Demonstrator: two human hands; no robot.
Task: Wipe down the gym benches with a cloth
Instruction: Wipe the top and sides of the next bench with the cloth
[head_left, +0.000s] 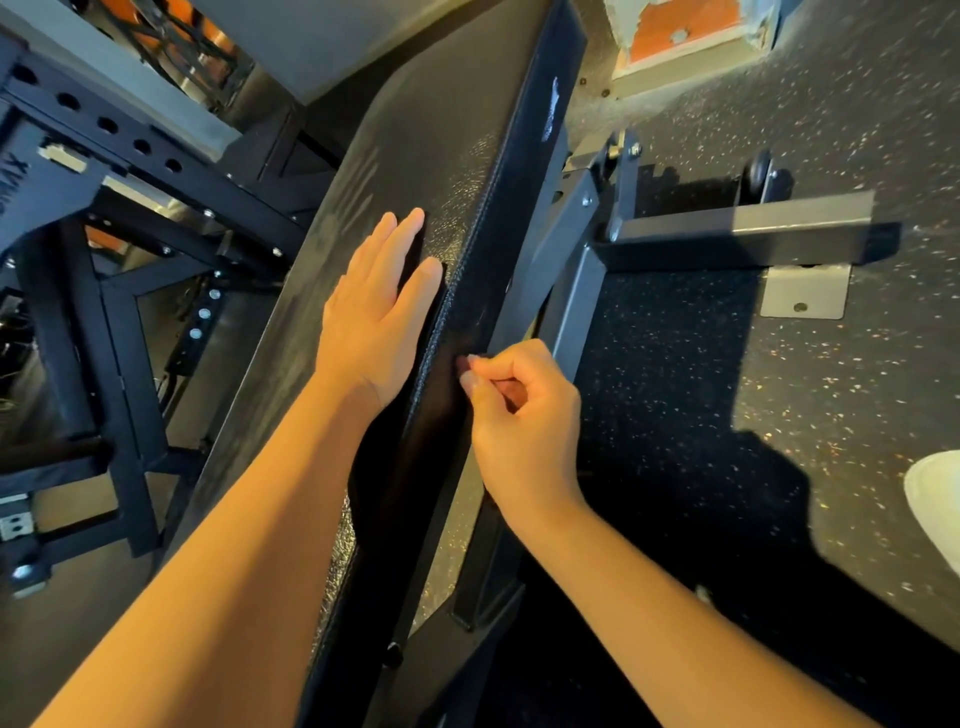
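Looking down on one speckled rubber floor (779, 389), open on the right. One bench (426, 130) runs diagonally up the middle, its pad black and grainy with a stitched seam along the right edge. One black steel rack (130, 156) with punched holes crowds its left side, tight there. One square-tube bench foot (753, 218) juts right, with one small wheel (761, 174). One grey floor plate (805, 291) sits below it. Two hands: my left hand (369, 322) lies flat on the pad, fingers straight and close together. My right hand (519, 415) is curled, thumb and fingertips pinching at the pad's side. One cloth (410, 441), black and smooth, seems to lie under the left palm and over the seam; its edges are hard to make out.
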